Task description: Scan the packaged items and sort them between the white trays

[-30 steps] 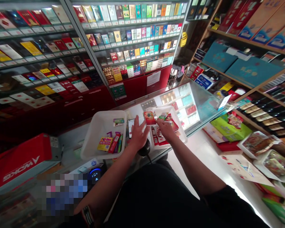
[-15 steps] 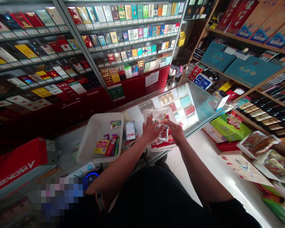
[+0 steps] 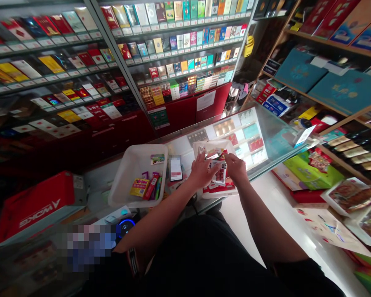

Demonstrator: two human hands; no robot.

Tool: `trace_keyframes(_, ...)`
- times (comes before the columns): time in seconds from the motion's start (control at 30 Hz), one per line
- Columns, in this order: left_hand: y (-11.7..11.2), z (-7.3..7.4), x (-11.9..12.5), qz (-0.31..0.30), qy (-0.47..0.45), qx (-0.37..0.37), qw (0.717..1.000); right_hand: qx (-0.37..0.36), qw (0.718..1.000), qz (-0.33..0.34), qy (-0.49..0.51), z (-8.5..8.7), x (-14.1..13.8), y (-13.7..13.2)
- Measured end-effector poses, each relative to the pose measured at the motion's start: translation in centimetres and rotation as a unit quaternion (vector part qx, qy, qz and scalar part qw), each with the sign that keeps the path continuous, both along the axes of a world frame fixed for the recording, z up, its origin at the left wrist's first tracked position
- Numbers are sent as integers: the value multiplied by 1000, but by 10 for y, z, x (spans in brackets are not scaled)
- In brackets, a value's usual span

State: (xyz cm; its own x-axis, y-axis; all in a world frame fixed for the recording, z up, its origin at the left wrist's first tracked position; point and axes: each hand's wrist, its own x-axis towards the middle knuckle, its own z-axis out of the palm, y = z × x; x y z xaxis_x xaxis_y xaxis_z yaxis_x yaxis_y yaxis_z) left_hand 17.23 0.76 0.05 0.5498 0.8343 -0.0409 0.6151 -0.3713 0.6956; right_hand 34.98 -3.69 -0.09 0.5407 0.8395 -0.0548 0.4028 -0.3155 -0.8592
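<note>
My left hand [image 3: 204, 171] reaches into the right white plastic bin [image 3: 198, 190]. Its fingers are spread over packaged snacks, and the thumb lies at a white-edged snack packet [image 3: 219, 175] with reddish-brown contents. At the bin's right side, my right hand [image 3: 236, 168] has its fingers curled together beside that packet; what they grip, if anything, is hidden. Red packets [image 3: 214, 188] lie in the near part of the bin. To the left stands a larger white bin [image 3: 119, 181] holding a yellow-and-pink packet [image 3: 139, 187], a red packet [image 3: 151, 186] and a small green-and-white packet [image 3: 157, 159].
Between the bins lies a phone [image 3: 176, 168] on the glass counter [image 3: 275, 132]. A red box [image 3: 37, 210] stands at the left, near a blue-lit round device [image 3: 125, 227]. Shelves of cigarette packs [image 3: 173, 43] rise behind. Boxed goods [image 3: 307, 169] sit at the right.
The camera view has shifted slightly, so the scene sits further right. My right hand's fingers have drawn back from the middle of the bin toward its right side, and my hands are further apart.
</note>
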Motion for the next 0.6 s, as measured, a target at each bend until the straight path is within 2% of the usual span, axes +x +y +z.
trace_keyframes(0.17,-1,8,-34,23,-43,20,999,29,999,28,-20,13,-30,21)
trace_keyframes(0.27,0,8,-60,60,-51,21,997,33,997,66,-35,18,-51,33)
trace_keyframes(0.6,19,-16,-144,181,-35,26,982,46,981,182,-57,11,-120,75)
